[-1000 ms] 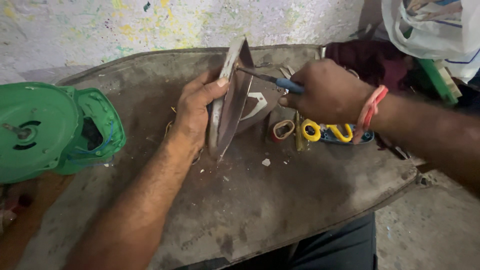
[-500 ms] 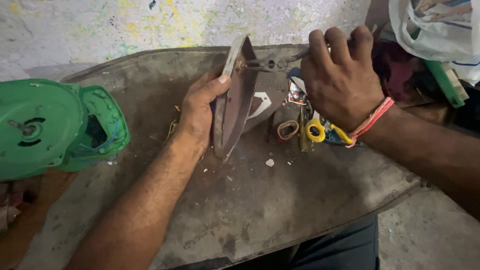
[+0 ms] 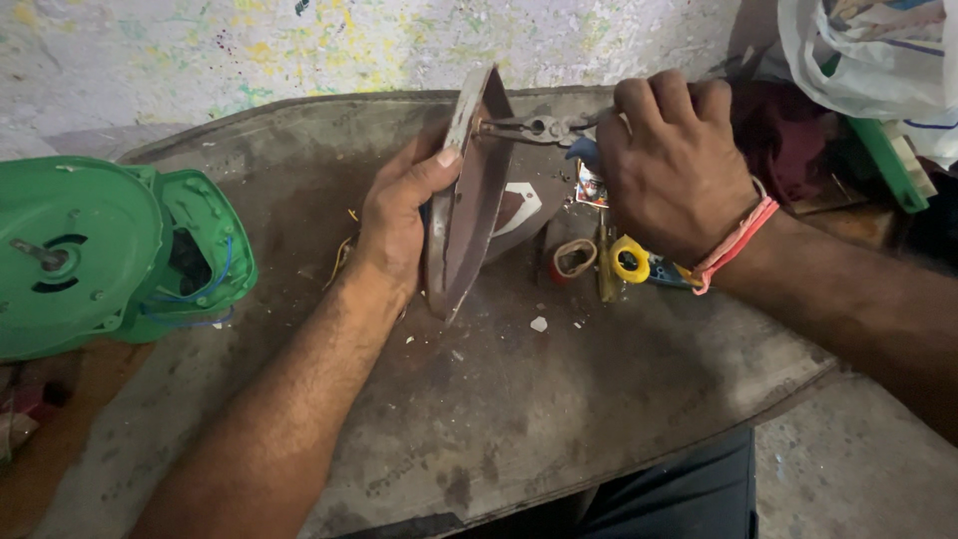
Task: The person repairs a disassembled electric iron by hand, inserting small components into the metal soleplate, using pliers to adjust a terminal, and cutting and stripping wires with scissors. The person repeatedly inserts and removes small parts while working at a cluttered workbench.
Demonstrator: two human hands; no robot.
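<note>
My left hand (image 3: pixel 399 215) holds a brown metal iron soleplate (image 3: pixel 467 205) upright on its edge on the worn grey table (image 3: pixel 559 419). My right hand (image 3: pixel 674 165) grips a pair of pliers (image 3: pixel 529 128) with blue handles. The plier jaws touch the upper inner face of the plate near its top edge. A second flat metal plate with a white triangular cut-out (image 3: pixel 524 205) lies behind the upright one.
A green round appliance housing (image 3: pixel 95 255) with blue wires lies at the left. A yellow tape roll (image 3: pixel 629 260), a red-brown tape roll (image 3: pixel 574 260) and small tools lie under my right wrist. A white plastic bag (image 3: pixel 868 55) sits at the back right.
My right hand has turned palm down and risen, bringing the pliers from the plate's middle up to its top edge. The left hand keeps the plate standing.
</note>
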